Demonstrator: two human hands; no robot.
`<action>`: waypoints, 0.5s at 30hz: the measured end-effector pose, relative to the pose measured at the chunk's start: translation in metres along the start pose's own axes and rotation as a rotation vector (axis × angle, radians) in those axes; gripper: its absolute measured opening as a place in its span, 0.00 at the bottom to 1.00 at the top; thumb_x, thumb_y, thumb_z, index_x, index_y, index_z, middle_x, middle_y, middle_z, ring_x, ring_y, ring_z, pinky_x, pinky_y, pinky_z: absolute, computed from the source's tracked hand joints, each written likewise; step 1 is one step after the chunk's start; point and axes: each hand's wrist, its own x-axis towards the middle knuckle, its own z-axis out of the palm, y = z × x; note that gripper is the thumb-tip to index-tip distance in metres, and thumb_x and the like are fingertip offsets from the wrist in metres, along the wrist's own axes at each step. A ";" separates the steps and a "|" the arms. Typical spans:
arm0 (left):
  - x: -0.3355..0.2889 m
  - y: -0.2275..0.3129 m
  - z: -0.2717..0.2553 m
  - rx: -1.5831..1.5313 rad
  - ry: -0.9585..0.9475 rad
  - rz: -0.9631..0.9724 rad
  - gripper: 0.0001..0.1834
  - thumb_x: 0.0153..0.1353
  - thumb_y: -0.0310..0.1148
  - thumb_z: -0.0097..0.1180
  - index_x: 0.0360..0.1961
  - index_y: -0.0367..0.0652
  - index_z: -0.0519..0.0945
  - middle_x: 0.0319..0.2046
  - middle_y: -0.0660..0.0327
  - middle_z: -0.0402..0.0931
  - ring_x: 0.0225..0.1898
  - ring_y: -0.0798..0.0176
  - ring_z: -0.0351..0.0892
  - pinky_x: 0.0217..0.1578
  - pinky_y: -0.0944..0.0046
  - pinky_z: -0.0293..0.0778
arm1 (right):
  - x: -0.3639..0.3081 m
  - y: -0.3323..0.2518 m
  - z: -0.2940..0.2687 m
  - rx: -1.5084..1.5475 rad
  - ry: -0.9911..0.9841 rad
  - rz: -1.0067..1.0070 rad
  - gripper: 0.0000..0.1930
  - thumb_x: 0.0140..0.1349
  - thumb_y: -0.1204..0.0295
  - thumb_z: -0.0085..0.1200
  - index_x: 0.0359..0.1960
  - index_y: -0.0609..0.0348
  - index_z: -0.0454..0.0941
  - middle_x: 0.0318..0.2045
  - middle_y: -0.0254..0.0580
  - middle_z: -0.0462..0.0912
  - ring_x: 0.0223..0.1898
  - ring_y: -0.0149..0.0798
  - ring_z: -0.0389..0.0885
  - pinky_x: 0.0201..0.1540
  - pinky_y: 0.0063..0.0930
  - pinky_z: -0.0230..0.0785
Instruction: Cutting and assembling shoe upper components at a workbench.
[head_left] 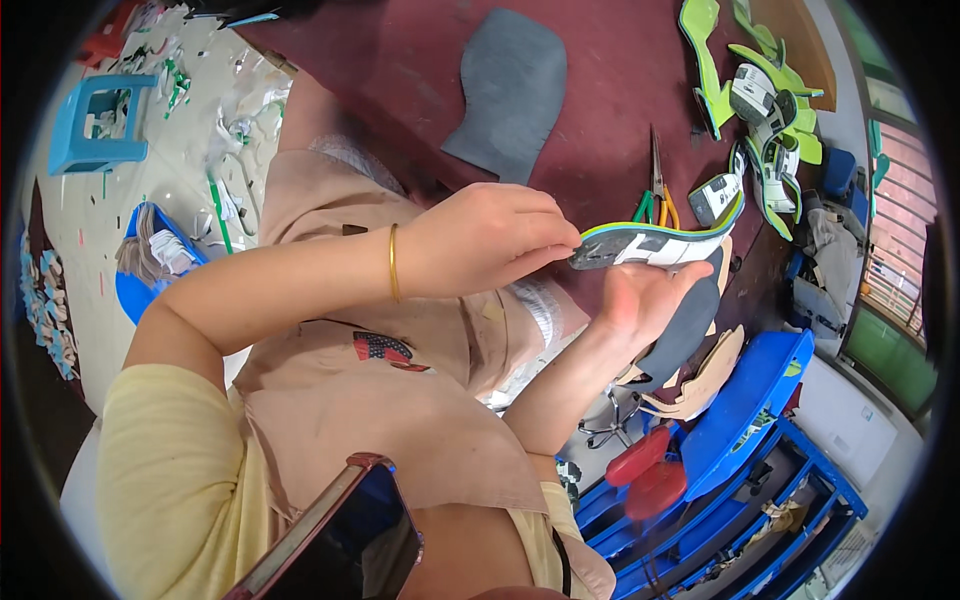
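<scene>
An arched shoe insole [655,245] is between my hands, with a lime and blue edge and black and white patches on its face. The fingertips of my left hand [505,235], wrist ringed by a gold bangle, pinch its dark left end. Palm up beneath it, my right hand [645,300] supports the insole, thumb pointing right; its other fingers are mostly hidden. Just beyond lies a slim metal-tipped tool [656,185] with green and orange handles. A flat dark grey sole-shaped sheet [515,85] rests on the dark red tabletop [390,90].
Lime green insoles [715,70] are heaped at the far right. Dark and beige cut pieces [705,375] lie past my right wrist, near a blue rack [740,430]. A blue stool [105,122], a blue basin [140,285] and scraps are on the floor at left.
</scene>
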 end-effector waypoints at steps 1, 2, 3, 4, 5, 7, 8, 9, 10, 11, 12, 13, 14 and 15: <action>0.000 -0.001 0.001 0.016 0.000 0.006 0.08 0.52 0.25 0.60 0.34 0.40 0.79 0.28 0.59 0.77 0.29 0.57 0.77 0.29 0.62 0.73 | -0.002 0.002 0.004 -0.020 0.018 -0.020 0.25 0.64 0.47 0.41 0.56 0.48 0.69 0.53 0.32 0.74 0.54 0.36 0.71 0.57 0.40 0.61; 0.000 -0.002 0.001 0.031 -0.009 -0.007 0.07 0.52 0.25 0.60 0.34 0.40 0.79 0.28 0.59 0.77 0.28 0.57 0.77 0.29 0.62 0.73 | -0.006 0.006 0.012 -0.041 0.037 -0.041 0.26 0.64 0.47 0.41 0.56 0.48 0.69 0.54 0.32 0.74 0.55 0.36 0.70 0.58 0.40 0.61; 0.000 -0.003 0.001 0.045 -0.018 -0.020 0.07 0.51 0.25 0.60 0.34 0.40 0.79 0.28 0.59 0.77 0.28 0.57 0.77 0.29 0.62 0.73 | -0.008 0.009 0.016 -0.060 0.056 -0.062 0.26 0.64 0.46 0.41 0.57 0.48 0.68 0.54 0.32 0.73 0.55 0.36 0.70 0.58 0.41 0.60; 0.000 -0.003 0.001 0.057 -0.029 -0.034 0.07 0.51 0.25 0.60 0.33 0.40 0.78 0.28 0.59 0.77 0.28 0.57 0.77 0.29 0.61 0.73 | -0.009 0.011 0.016 -0.079 0.047 -0.085 0.27 0.63 0.46 0.41 0.57 0.48 0.68 0.55 0.32 0.73 0.55 0.36 0.70 0.58 0.41 0.60; 0.001 -0.002 0.001 0.060 -0.029 -0.036 0.07 0.51 0.25 0.60 0.33 0.40 0.78 0.28 0.59 0.77 0.28 0.56 0.77 0.29 0.61 0.73 | -0.009 0.012 0.016 -0.098 0.038 -0.109 0.27 0.63 0.46 0.41 0.57 0.48 0.68 0.55 0.32 0.72 0.55 0.36 0.69 0.58 0.41 0.60; 0.002 -0.002 0.000 0.069 -0.030 -0.039 0.07 0.52 0.25 0.59 0.34 0.39 0.78 0.28 0.58 0.77 0.28 0.56 0.76 0.29 0.60 0.73 | -0.010 0.014 0.017 -0.138 0.024 -0.146 0.28 0.63 0.45 0.42 0.58 0.48 0.67 0.56 0.32 0.72 0.56 0.36 0.69 0.59 0.42 0.59; 0.002 -0.002 0.001 0.085 -0.045 -0.035 0.07 0.52 0.25 0.59 0.33 0.39 0.78 0.28 0.58 0.77 0.29 0.55 0.76 0.30 0.60 0.73 | -0.012 0.015 0.019 -0.160 0.018 -0.160 0.28 0.63 0.45 0.42 0.58 0.48 0.66 0.56 0.32 0.71 0.56 0.36 0.69 0.59 0.42 0.59; 0.001 -0.004 0.001 0.100 -0.060 -0.031 0.07 0.52 0.25 0.59 0.33 0.39 0.78 0.28 0.57 0.77 0.29 0.55 0.76 0.30 0.60 0.73 | -0.013 0.016 0.021 -0.182 0.012 -0.175 0.29 0.62 0.45 0.42 0.59 0.48 0.65 0.56 0.33 0.70 0.56 0.36 0.69 0.59 0.43 0.59; 0.001 -0.005 0.001 0.113 -0.075 -0.027 0.06 0.52 0.25 0.58 0.33 0.39 0.77 0.28 0.57 0.77 0.29 0.55 0.76 0.31 0.60 0.73 | -0.016 0.017 0.023 -0.208 -0.001 -0.208 0.29 0.62 0.45 0.42 0.59 0.49 0.64 0.57 0.33 0.70 0.56 0.36 0.68 0.59 0.42 0.59; 0.001 -0.005 0.001 0.142 -0.101 -0.021 0.06 0.52 0.25 0.58 0.33 0.38 0.77 0.28 0.57 0.76 0.30 0.55 0.76 0.31 0.60 0.73 | -0.018 0.018 0.026 -0.233 -0.014 -0.242 0.30 0.62 0.45 0.42 0.60 0.49 0.63 0.57 0.34 0.70 0.56 0.37 0.68 0.59 0.42 0.59; 0.001 -0.006 0.000 0.171 -0.127 -0.014 0.07 0.51 0.25 0.58 0.32 0.38 0.77 0.28 0.57 0.76 0.30 0.55 0.76 0.32 0.60 0.73 | -0.019 0.019 0.028 -0.260 -0.026 -0.276 0.31 0.62 0.44 0.42 0.60 0.50 0.63 0.57 0.34 0.69 0.56 0.37 0.68 0.60 0.42 0.58; 0.001 -0.006 0.000 0.200 -0.152 -0.005 0.07 0.50 0.25 0.57 0.32 0.38 0.77 0.28 0.57 0.75 0.30 0.55 0.76 0.32 0.60 0.73 | -0.020 0.019 0.027 -0.285 -0.058 -0.305 0.30 0.62 0.46 0.44 0.61 0.50 0.62 0.58 0.34 0.68 0.57 0.37 0.67 0.61 0.44 0.57; 0.000 -0.007 0.000 0.214 -0.154 0.005 0.07 0.49 0.25 0.57 0.32 0.38 0.76 0.28 0.57 0.75 0.30 0.55 0.75 0.33 0.60 0.73 | -0.020 0.019 0.026 -0.311 -0.089 -0.333 0.30 0.62 0.47 0.45 0.61 0.50 0.62 0.59 0.33 0.67 0.58 0.38 0.65 0.62 0.46 0.56; 0.000 -0.007 0.001 0.228 -0.155 0.014 0.07 0.48 0.24 0.57 0.31 0.38 0.76 0.27 0.58 0.74 0.30 0.55 0.75 0.33 0.61 0.73 | -0.021 0.019 0.026 -0.336 -0.121 -0.362 0.30 0.62 0.49 0.46 0.61 0.50 0.62 0.60 0.33 0.66 0.59 0.39 0.64 0.63 0.48 0.55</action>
